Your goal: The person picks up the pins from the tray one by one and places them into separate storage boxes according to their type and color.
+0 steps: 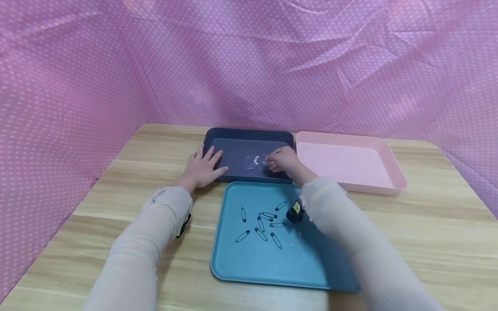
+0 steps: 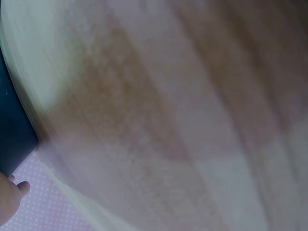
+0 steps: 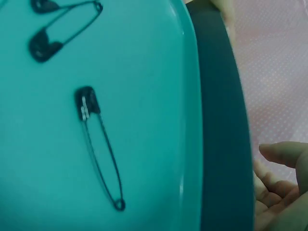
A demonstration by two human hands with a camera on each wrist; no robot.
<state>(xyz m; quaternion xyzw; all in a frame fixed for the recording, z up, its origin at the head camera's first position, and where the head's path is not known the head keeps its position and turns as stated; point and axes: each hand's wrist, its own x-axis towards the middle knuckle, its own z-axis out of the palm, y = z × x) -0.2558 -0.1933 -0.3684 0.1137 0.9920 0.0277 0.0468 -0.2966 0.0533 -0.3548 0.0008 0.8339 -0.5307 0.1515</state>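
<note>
My left hand [image 1: 202, 169] rests with spread fingers on the left rim of a dark blue tray [image 1: 229, 151]. Inside that tray lies a small cluster of silver safety pins [image 1: 253, 165]. Over its right part is my right hand [image 1: 283, 160], fingers bent and fingertips close to the silver pins. In the right wrist view, the thumb [image 3: 284, 153] stands a little apart from the bent fingers; whether a pin is between the fingertips is not clear. Several black-headed safety pins [image 1: 260, 223] lie scattered on a teal tray [image 1: 253, 268] nearer to me.
A pink tray [image 1: 342, 164] stands right of the dark blue one. A small black object with a yellowish patch [image 1: 295, 213] shows by my right sleeve. The trays stand on a wooden table [image 1: 186, 268], with a pink dotted cloth [image 1: 249, 65] behind.
</note>
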